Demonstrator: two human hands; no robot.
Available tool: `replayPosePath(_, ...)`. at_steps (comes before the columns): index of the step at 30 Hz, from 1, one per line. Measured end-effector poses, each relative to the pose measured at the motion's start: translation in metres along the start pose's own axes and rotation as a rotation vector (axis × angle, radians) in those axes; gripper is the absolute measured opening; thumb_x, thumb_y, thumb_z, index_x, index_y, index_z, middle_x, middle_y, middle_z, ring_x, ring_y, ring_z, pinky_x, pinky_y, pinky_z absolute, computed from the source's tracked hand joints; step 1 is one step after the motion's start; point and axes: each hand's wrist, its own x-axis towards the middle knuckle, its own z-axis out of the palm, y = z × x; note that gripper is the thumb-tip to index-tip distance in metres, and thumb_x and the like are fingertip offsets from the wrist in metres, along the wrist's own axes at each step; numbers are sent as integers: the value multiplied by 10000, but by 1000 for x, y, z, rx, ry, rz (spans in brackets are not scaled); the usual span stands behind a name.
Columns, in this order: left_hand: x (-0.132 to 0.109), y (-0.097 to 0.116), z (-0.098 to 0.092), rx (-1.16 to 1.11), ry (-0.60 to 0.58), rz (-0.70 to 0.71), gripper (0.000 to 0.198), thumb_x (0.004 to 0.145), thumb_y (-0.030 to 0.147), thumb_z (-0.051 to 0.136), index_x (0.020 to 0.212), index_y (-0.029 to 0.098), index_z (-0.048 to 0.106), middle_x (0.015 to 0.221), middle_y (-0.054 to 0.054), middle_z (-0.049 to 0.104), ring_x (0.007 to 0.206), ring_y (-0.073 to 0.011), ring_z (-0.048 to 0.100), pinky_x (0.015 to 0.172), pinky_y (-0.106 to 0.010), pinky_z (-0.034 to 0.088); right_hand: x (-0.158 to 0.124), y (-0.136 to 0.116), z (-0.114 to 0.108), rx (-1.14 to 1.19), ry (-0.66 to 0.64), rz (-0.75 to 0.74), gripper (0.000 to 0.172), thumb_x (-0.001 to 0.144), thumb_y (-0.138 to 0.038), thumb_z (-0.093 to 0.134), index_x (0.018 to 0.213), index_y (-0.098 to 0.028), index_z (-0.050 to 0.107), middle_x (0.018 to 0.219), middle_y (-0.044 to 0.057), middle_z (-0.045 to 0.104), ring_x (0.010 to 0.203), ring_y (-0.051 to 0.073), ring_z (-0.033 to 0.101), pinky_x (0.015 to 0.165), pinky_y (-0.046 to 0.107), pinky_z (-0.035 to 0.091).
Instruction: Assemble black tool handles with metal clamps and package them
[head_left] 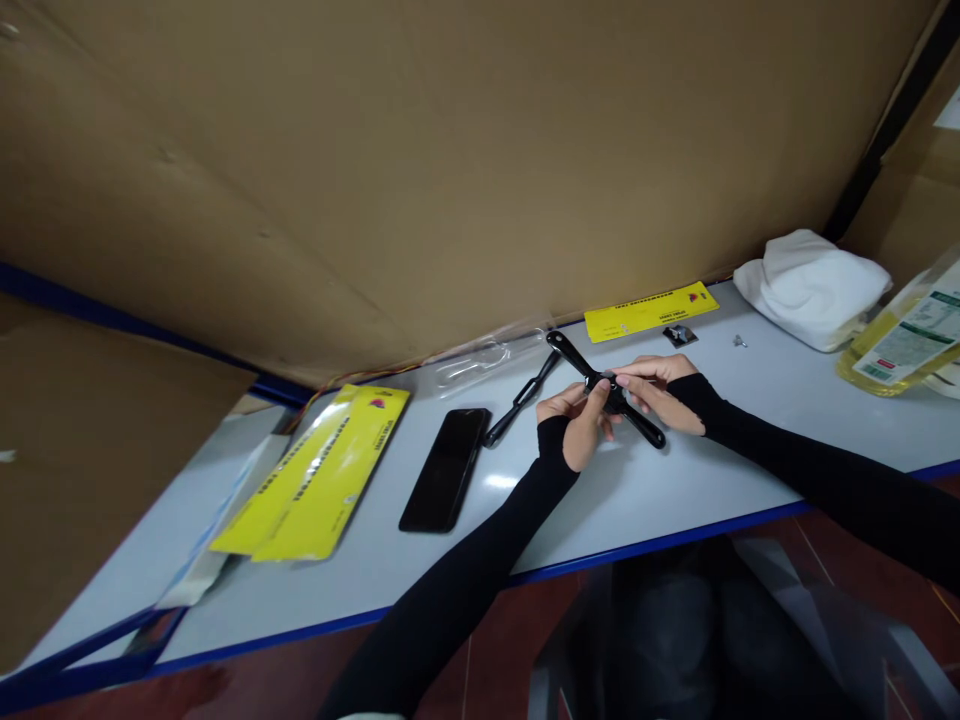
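Observation:
A black spokeshave [570,354] is held up over the table, its two handles slanting from upper left to lower right. My left hand [581,425] is closed around its middle, thumb on top and fingers underneath. With fingers and thumb pinched at the same middle part, my right hand [660,388] also touches it; a small bit shows at the fingertips, too small to name. Left of my hands lies a second black two-handled bar [523,400] with a slot in its middle. Behind my right hand rest a small dark metal piece [679,336] and small silver screws [739,341].
A black phone [445,470] lies left of my hands. Yellow cards [322,480] lie farther left, and another yellow card [651,311] is at the back. Clear plastic packaging [487,366] sits by the cardboard wall. A white cloth bundle [814,290] and a yellow-liquid bottle [904,335] stand right.

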Motion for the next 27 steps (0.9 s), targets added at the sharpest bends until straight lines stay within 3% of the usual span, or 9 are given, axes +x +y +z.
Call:
replayPosePath(5,0,-2,0,11,4,6,518,663,618,918,710,123,771,588,-44,670,368,-137,569,353,-260,426,-3,-1,1,-52,10,-24,469,898,-550,685,1025,-128,845,830,58,678,533,88,514,495,260,474)
replayPosePath(10,-3,-3,-3,37,34,38,442,731,559,891,669,143,756,604,-31,666,388,-129,584,374,-255,441,-4,3,10,-174,64,-92,489,920,-513,650,1182,-139,824,820,69,733,587,130,600,566,279,511)
replayPosePath(13,-4,0,-5,59,35,11,410,719,527,899,660,147,754,593,-20,649,400,-138,599,357,-247,429,5,10,1,-314,44,-121,471,918,-510,672,1220,-176,812,811,58,765,608,146,630,600,285,512)
replayPosePath(16,-3,3,-5,59,59,-1,389,680,511,909,673,149,768,649,-33,686,411,-136,602,326,-238,406,21,14,-37,-601,30,-89,310,894,-431,741,1114,-236,840,854,50,800,686,176,664,634,295,504)
replayPosePath(18,-2,3,-4,47,99,-8,397,647,511,914,646,149,750,677,-42,700,411,-135,601,306,-233,385,28,15,-78,-814,152,-10,234,892,-375,753,1069,-252,843,890,50,812,694,186,661,672,318,502)
replayPosePath(21,-2,0,-4,42,122,-19,408,631,499,918,601,149,711,636,-35,670,404,-143,602,293,-228,364,29,11,-140,-1089,290,166,289,881,-305,766,1152,-221,818,939,70,816,695,195,651,746,354,502)
replayPosePath(24,-2,-7,-7,57,106,-16,377,664,480,913,639,149,733,622,-24,659,409,-149,615,301,-224,360,21,4,-177,-1116,198,277,347,764,-236,871,1108,-208,833,891,65,809,738,202,676,753,336,505)
replayPosePath(27,2,-14,-10,62,73,-20,379,718,496,892,688,145,754,635,-33,678,422,-141,621,320,-217,362,16,2,-187,-1105,31,357,250,730,-154,870,974,-208,861,870,52,808,738,185,686,729,314,504)
